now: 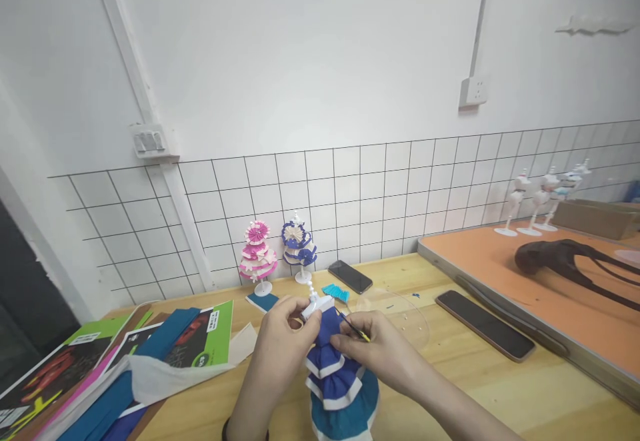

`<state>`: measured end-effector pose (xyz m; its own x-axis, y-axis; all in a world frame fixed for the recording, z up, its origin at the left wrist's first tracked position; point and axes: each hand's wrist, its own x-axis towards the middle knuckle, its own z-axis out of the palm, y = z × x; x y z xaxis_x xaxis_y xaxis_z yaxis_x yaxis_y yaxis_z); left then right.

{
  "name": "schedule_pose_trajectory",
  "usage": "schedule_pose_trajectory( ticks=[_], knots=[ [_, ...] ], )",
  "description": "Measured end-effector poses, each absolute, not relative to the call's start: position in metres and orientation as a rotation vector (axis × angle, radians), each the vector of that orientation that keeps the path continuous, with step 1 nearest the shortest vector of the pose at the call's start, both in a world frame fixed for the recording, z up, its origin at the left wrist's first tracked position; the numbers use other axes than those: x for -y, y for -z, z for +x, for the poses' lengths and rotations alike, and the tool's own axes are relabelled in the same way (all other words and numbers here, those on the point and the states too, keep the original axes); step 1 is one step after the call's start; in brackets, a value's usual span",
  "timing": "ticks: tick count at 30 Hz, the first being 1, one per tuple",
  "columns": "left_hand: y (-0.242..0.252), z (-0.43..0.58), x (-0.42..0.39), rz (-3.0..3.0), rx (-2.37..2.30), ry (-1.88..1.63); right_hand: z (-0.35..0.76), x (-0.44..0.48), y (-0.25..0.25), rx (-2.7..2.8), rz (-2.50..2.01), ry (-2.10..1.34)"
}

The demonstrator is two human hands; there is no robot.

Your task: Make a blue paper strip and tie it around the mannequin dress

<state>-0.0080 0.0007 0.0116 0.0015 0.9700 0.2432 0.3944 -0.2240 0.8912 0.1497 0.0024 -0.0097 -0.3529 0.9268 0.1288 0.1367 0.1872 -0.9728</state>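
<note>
A small mannequin in a tiered dress [333,388] of blue and teal layers edged in white stands tilted at the front of the table. My left hand [287,331] is closed around its white upper body, just below the beaded top [312,291]. Held in my right hand [377,344] is a slim black tool with a yellow part [361,334], its dark tip against the blue bodice. The right fingers also touch the dress; which kind of tool this is I cannot make out.
Behind stand a pink dressed mannequin [258,261] and a blue-and-cream one [299,248]. Two phones [350,276] [485,324], a pleated turquoise strip [336,293] and a clear round dish [417,304] lie nearby. Fabric strips and papers [215,334] cover the left; an orange board [480,248] is right.
</note>
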Motion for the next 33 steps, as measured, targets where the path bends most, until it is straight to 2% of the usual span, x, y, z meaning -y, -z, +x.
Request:
schedule_pose_trajectory(
  ticks=[11,18,24,27,33],
  knots=[
    [-0.002,-0.013,-0.004,1.497,-1.082,-1.195,0.191,-0.004,-0.016,1.702,-1.221,-0.865],
    [-0.012,0.000,0.009,1.540,-0.912,-1.121,0.181,-0.008,-0.053,2.025,-1.095,-0.867],
    [-0.008,-0.001,0.006,1.544,-0.830,-1.101,0.181,-0.008,-0.057,2.075,-1.081,-0.886],
    [-0.005,-0.006,0.002,1.599,-0.893,-1.132,0.187,-0.006,-0.055,2.029,-1.120,-0.883],
    [-0.009,-0.008,0.002,1.499,-1.182,-1.449,0.202,-0.002,-0.044,1.694,-1.236,-0.887]
  ],
)
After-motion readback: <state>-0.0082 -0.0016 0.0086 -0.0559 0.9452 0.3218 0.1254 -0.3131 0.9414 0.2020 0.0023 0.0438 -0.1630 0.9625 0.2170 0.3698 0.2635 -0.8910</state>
